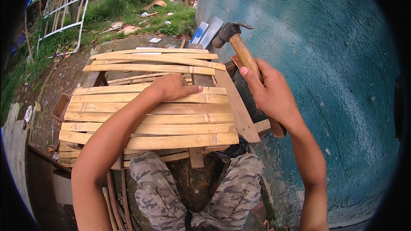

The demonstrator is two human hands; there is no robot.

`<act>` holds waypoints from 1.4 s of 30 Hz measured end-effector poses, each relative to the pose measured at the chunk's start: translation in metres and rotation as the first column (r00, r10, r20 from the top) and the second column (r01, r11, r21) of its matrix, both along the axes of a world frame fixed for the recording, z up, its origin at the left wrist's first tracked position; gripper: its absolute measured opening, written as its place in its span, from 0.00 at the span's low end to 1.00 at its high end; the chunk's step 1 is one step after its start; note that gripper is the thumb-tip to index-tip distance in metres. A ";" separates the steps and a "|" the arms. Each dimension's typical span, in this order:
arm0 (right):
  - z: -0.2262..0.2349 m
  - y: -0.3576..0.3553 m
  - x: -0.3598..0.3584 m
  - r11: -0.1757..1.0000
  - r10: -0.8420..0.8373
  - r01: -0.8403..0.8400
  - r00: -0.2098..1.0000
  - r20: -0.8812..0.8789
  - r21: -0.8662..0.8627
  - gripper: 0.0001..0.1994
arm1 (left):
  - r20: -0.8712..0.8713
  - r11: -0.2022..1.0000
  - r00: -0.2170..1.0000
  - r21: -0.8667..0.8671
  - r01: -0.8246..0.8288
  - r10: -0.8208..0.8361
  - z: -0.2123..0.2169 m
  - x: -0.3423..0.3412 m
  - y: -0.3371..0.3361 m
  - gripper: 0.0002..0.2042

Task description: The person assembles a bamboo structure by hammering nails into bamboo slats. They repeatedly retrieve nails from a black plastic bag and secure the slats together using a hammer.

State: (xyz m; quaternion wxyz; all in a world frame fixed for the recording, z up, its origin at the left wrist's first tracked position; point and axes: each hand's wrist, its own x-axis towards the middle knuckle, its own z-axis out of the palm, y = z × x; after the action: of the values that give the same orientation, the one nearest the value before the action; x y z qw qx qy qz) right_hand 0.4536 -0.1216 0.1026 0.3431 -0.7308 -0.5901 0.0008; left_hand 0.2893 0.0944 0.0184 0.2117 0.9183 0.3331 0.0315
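Right hand (276, 96): gripped hammer (244, 53), raised near plank (235, 107)
Left hand (171, 87): bent over slats (184, 118); grip could not be told
Slats: lay across wooden frame (196, 158)
Right side: panels (212, 30) leaned by blue wall (342, 81)
Ground: dirt (64, 70), grass (132, 13) beyond

We note slats (188, 129) of bamboo, smooth, faintly satiny, ridged at the nodes. Hammer head (227, 33): dark metal, dull, worn. Its handle (245, 54): wood, smooth. Plank (234, 102): brown wood, matt. Wall (334, 81): painted, rough, pitted, sheen in places. Trousers (158, 184): matt cloth. Bag (238, 148): black plastic, creased. Panel (212, 30): smooth, glossy; metal or plastic, we cannot tell.
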 end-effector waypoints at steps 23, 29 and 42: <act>-0.015 -0.003 0.006 0.987 -0.055 0.014 0.964 -0.260 -0.158 0.22 | -0.102 0.999 0.994 -0.016 -0.037 0.035 0.007 0.002 -0.003 0.45; -0.020 -0.008 0.001 0.941 -0.043 -0.068 0.947 -0.318 -0.331 0.21 | -0.131 0.999 0.990 -0.009 -0.047 0.045 0.008 0.003 -0.003 0.44; -0.003 -0.004 -0.004 0.999 -0.013 0.013 1.000 -0.006 0.044 0.19 | -0.110 0.999 0.993 -0.005 -0.034 0.033 0.007 0.002 -0.002 0.44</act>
State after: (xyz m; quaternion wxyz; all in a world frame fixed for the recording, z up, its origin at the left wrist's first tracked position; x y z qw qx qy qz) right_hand 0.4496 -0.1259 0.0995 0.3607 -0.7269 -0.5842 -0.0123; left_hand 0.2916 0.0921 0.0250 0.1956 0.9121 0.3599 -0.0166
